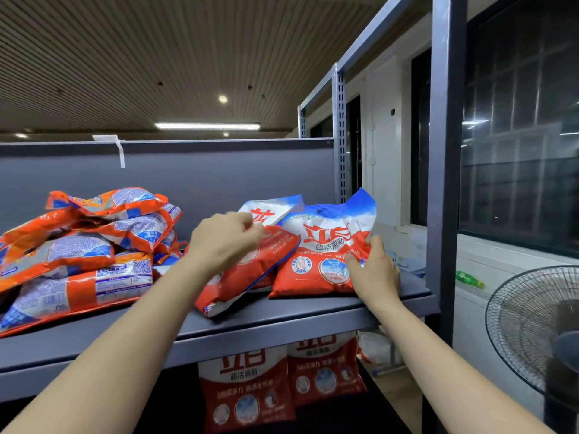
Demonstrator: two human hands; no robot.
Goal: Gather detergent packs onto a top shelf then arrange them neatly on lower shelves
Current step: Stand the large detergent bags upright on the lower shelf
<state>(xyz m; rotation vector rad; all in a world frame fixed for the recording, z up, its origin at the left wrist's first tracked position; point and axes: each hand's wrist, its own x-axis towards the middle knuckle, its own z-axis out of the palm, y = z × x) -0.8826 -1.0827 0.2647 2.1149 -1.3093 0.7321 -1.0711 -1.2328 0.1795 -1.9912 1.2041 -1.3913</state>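
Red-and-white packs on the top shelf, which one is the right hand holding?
The front-facing pack at the shelf's right end. The right hand grips its right edge. The tilted pack beside it lies under the left hand.

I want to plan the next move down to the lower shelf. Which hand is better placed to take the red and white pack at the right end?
Probably the right hand: it already grips the red and white pack at its right edge. The left hand hovers over a neighbouring pack.
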